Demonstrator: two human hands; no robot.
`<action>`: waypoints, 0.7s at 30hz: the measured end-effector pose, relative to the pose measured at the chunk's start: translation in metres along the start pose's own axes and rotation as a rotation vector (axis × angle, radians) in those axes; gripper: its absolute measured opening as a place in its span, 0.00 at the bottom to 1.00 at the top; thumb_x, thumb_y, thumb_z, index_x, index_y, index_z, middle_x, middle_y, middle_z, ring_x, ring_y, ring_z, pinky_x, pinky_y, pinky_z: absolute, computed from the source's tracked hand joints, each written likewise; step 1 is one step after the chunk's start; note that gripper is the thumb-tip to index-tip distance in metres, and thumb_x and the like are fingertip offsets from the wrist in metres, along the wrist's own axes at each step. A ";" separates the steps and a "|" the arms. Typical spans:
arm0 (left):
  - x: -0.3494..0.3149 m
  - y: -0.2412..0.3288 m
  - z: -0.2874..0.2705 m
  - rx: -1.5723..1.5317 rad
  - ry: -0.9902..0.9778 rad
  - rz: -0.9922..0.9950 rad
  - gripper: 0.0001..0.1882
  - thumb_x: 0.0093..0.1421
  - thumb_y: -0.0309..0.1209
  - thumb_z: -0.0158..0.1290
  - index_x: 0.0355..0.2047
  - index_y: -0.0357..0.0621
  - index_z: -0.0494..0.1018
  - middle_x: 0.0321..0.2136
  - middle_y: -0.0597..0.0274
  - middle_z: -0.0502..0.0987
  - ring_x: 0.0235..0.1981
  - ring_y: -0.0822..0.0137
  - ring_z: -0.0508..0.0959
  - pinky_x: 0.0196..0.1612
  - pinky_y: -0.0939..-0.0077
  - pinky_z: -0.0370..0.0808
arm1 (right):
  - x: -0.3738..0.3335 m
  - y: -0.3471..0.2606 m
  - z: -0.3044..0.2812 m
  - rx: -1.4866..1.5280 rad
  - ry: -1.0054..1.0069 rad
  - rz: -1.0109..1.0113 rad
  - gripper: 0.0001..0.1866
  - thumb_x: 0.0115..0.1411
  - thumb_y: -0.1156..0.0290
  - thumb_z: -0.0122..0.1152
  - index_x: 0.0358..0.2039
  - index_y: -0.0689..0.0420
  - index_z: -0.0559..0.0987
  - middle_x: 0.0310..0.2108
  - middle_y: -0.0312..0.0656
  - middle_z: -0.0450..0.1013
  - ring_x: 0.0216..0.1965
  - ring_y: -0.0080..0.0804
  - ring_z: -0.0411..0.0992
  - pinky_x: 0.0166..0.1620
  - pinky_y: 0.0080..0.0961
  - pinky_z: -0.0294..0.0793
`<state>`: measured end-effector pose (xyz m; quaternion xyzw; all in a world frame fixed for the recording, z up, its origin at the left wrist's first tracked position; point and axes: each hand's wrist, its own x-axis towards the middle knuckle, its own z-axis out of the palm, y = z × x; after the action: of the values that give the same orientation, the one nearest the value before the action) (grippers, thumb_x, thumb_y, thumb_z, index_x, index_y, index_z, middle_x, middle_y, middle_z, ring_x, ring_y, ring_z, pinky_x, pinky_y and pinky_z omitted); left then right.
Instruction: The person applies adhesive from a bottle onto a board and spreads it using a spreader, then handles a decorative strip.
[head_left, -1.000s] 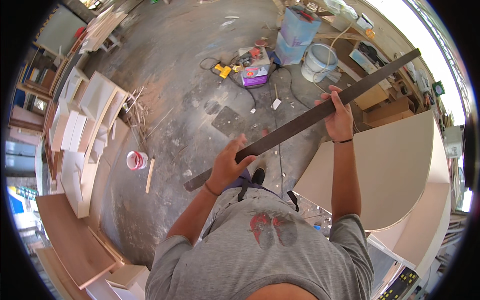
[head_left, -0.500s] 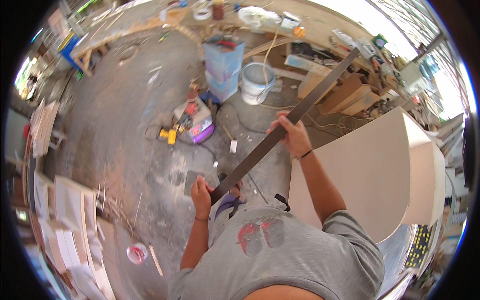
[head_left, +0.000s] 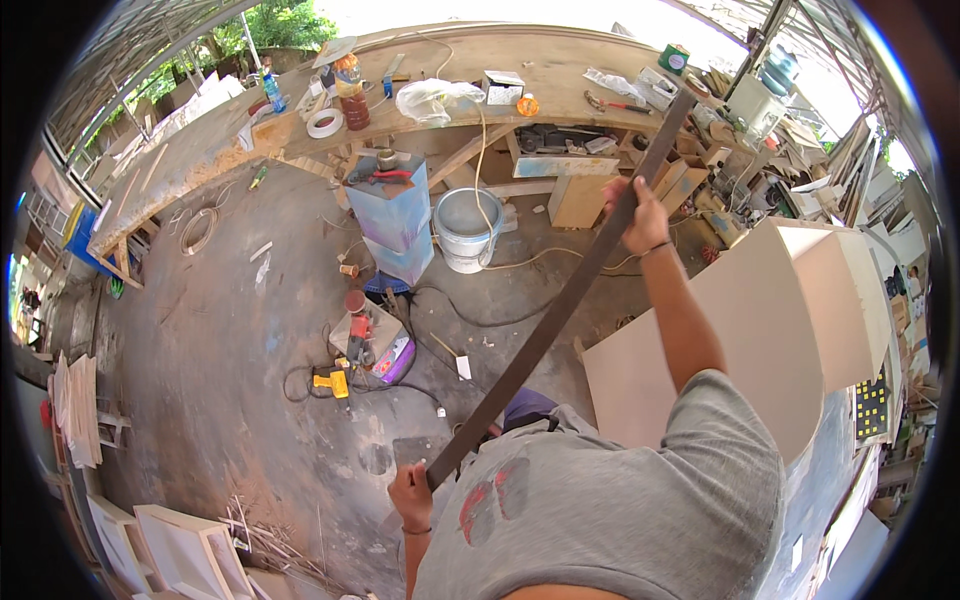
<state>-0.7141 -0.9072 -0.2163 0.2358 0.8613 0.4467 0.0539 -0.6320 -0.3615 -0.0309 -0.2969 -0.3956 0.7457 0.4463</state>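
Held the long dark strip slantwise in front of the grey shirt, with the left hand closed at its lower end and the right hand, well apart, clamped around the upper part. Probably called for a firm grip and steering both tips clear of the pale panel and tabletop.
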 end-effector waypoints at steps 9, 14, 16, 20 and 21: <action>0.020 -0.031 -0.033 0.174 -0.010 -0.121 0.20 0.62 0.39 0.44 0.17 0.39 0.64 0.13 0.46 0.67 0.16 0.45 0.70 0.19 0.59 0.61 | 0.131 -0.078 -0.054 -0.093 0.137 -0.215 0.18 0.65 0.58 0.43 0.33 0.61 0.73 0.30 0.43 0.74 0.30 0.33 0.73 0.35 0.29 0.75; 0.084 -0.021 -0.005 0.062 0.005 -0.120 0.18 0.59 0.42 0.49 0.20 0.41 0.69 0.13 0.51 0.68 0.16 0.50 0.71 0.19 0.63 0.64 | 0.222 -0.078 -0.078 -0.012 0.193 -0.243 0.25 0.67 0.53 0.33 0.32 0.62 0.71 0.28 0.42 0.73 0.33 0.35 0.74 0.36 0.30 0.75; 0.118 -0.010 0.012 0.078 -0.084 -0.054 0.19 0.56 0.46 0.53 0.21 0.42 0.71 0.13 0.53 0.69 0.16 0.52 0.72 0.20 0.66 0.66 | 0.254 -0.081 -0.078 0.044 0.161 -0.238 0.24 0.67 0.53 0.32 0.32 0.61 0.71 0.28 0.41 0.73 0.33 0.33 0.74 0.35 0.27 0.75; 0.220 0.051 0.069 0.097 -0.298 0.184 0.25 0.43 0.54 0.62 0.20 0.44 0.73 0.14 0.57 0.72 0.16 0.57 0.74 0.19 0.70 0.68 | 0.278 -0.051 -0.026 -0.023 -0.181 -0.297 0.22 0.66 0.53 0.37 0.33 0.60 0.71 0.28 0.41 0.73 0.33 0.32 0.73 0.38 0.25 0.73; 0.247 0.060 0.089 0.118 -0.272 0.253 0.25 0.42 0.55 0.62 0.20 0.43 0.73 0.14 0.57 0.72 0.15 0.57 0.73 0.19 0.70 0.68 | 0.284 -0.032 -0.008 -0.036 -0.145 -0.254 0.22 0.66 0.53 0.39 0.33 0.61 0.72 0.29 0.41 0.73 0.33 0.30 0.72 0.38 0.24 0.72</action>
<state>-0.8836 -0.6993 -0.1927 0.4032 0.8344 0.3625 0.0992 -0.7324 -0.0937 -0.0335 -0.1979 -0.4743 0.6956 0.5020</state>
